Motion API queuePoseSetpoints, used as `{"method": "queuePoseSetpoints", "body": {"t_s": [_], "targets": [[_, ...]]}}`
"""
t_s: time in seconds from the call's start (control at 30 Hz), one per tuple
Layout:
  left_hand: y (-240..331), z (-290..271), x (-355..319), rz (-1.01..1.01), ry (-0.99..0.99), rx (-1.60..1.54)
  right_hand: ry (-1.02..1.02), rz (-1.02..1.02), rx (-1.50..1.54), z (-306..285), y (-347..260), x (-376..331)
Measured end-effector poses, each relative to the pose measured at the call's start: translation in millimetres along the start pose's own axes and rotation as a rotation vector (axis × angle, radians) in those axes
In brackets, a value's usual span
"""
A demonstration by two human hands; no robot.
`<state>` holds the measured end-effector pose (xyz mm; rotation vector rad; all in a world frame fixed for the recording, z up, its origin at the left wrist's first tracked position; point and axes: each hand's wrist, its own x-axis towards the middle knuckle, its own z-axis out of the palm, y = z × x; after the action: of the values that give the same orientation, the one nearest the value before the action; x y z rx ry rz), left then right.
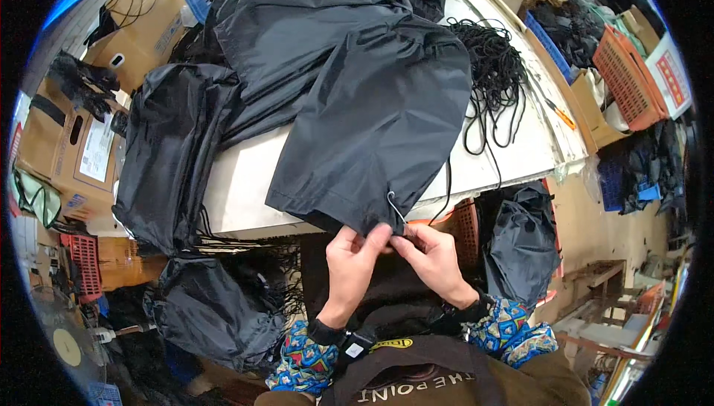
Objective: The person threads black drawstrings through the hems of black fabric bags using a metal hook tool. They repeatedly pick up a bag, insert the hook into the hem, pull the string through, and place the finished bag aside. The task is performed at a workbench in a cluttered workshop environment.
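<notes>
One left hand (351, 265) and one right hand (435, 261) pinch the near corner of one black fabric piece (375, 120), overhanging the tabletop's (245, 183) front edge; one wire hook (396, 207) stands there. Bare white shows beside the single cord heap (487, 60), toward the right edge. Cartons (74, 155) and crates (628, 79) flank the table.

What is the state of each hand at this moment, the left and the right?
Left hand: closed, pinching the edge of the black fabric.
Right hand: closed beside the metal hook; what it grips cannot be told.
</notes>
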<state>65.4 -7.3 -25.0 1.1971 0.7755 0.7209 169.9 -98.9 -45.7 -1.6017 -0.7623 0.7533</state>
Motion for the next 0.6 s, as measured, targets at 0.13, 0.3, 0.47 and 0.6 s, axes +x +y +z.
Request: {"method": "queuePoseSetpoints", "body": {"t_s": [0.13, 0.3, 0.47, 0.6], "targets": [[4.2, -10.7, -7.4, 0.418, -0.047, 0.562, 0.002, -0.176, -0.07, -3.7, -7.0, 2.9], [12.1, -17.2, -9.6, -0.161, -0.16, 0.059, 0.102, -0.416, -0.298, -5.7, -13.7, 7.3], [14.4, -10.7, -2.7, -0.337, -0.109, -0.399, 0.074, -0.349, -0.342, -23.7, -29.6, -6.5], [12.3, -6.6, -0.2, -0.342, -0.034, -0.456, 0.003, -0.399, -0.59, -37.5, -35.2, -25.4]]}}
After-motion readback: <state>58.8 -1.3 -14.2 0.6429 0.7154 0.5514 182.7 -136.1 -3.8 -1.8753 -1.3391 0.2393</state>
